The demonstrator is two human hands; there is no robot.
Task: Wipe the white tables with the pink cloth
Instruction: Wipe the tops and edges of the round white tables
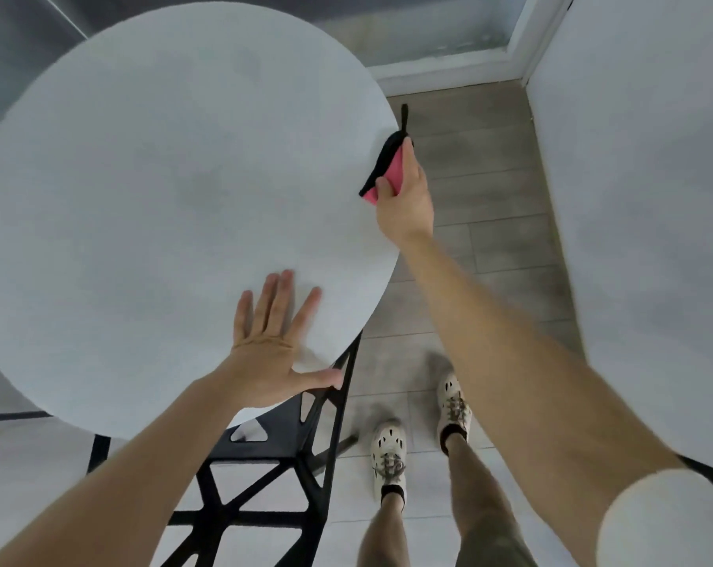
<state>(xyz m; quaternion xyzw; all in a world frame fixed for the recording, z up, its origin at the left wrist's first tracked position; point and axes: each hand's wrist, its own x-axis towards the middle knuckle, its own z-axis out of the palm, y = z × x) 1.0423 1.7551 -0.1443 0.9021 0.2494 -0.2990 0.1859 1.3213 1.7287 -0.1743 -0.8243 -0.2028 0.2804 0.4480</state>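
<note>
Your left hand [271,345] lay flat on the near part of the table [162,178], fingers straight and spread, thumb at the rim, holding nothing. Most of the round top stretched ahead of it and to its left. Your right hand [404,198] had the work: fingers curled over the cloth [393,167], pressing it on the table's right rim, its long axis running along that edge, away from you. The top lay wholly left of that hand. To its right was floor [481,157], then a second table [641,178], well apart. The next stroke probably needed to sweep leftward.
</note>
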